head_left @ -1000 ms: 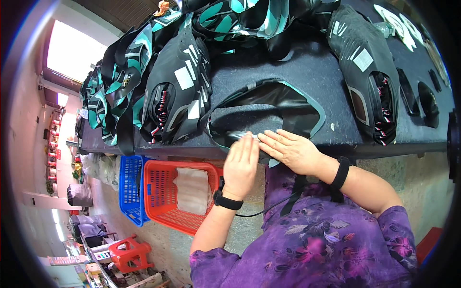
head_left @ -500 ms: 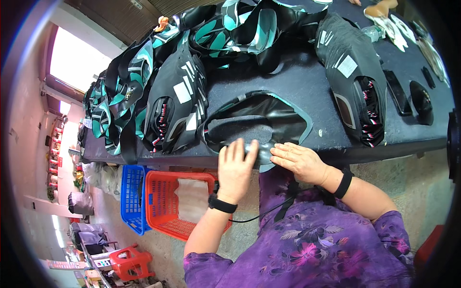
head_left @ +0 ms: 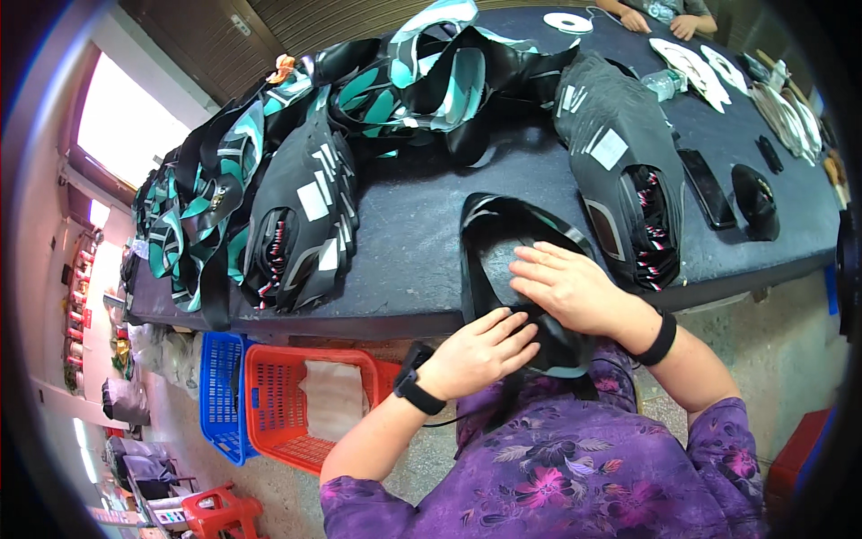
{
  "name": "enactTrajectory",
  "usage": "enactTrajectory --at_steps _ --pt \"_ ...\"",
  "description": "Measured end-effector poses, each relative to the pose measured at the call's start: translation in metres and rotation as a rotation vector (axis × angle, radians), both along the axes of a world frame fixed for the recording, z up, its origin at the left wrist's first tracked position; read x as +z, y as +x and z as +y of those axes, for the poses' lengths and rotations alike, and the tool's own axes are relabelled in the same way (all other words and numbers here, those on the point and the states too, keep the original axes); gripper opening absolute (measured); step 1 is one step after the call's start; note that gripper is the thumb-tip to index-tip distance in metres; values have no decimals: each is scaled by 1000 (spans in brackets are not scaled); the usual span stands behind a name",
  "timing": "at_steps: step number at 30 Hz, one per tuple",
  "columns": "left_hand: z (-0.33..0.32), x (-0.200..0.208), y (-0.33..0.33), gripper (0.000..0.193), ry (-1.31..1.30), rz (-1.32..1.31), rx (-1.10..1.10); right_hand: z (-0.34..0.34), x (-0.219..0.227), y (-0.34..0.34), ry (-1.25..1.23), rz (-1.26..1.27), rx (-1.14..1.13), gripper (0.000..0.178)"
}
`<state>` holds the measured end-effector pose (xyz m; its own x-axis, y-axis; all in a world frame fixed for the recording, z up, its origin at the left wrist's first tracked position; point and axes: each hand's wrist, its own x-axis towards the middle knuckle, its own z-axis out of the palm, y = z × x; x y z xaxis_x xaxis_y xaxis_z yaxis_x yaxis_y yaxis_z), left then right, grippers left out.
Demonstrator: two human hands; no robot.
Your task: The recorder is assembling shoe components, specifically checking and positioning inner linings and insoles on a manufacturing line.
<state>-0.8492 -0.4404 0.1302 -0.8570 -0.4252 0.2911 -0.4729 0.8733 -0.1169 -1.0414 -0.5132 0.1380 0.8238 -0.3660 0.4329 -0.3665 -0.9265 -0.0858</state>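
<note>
A black shoe upper (head_left: 496, 260) with a grey inside lies at the table's front edge, its near end hanging over toward my lap. My right hand (head_left: 575, 289) rests flat on its right side, fingers stretched out. At its near left side is my left hand (head_left: 485, 353), fingers extended over the black material and almost meeting the right hand. Neither hand is closed round anything. Parts of the upper are hidden under both hands.
Stacked dark uppers stand left (head_left: 314, 202) and right (head_left: 620, 135). Behind the left stack is a pile of teal and black pieces (head_left: 238, 148). A phone (head_left: 707, 189) and black cup-shaped object (head_left: 756, 202) lie right. Red (head_left: 269, 404) and blue baskets (head_left: 220, 395) stand below. Another person's hands (head_left: 660, 22) are far right.
The upper has turned, and its near end now hangs further over the edge. Both hands have shifted right, the left one lower, the right one further onto the upper. The view has shifted.
</note>
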Motion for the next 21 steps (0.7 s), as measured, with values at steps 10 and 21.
enactTrajectory --at_steps 10,21 --pt "-28 5 87 24 -121 23 760 -2 -19 10 39 178 -138 47" --pt "43 -4 14 39 -79 467 356 -1 -21 9 54 246 -179 60"
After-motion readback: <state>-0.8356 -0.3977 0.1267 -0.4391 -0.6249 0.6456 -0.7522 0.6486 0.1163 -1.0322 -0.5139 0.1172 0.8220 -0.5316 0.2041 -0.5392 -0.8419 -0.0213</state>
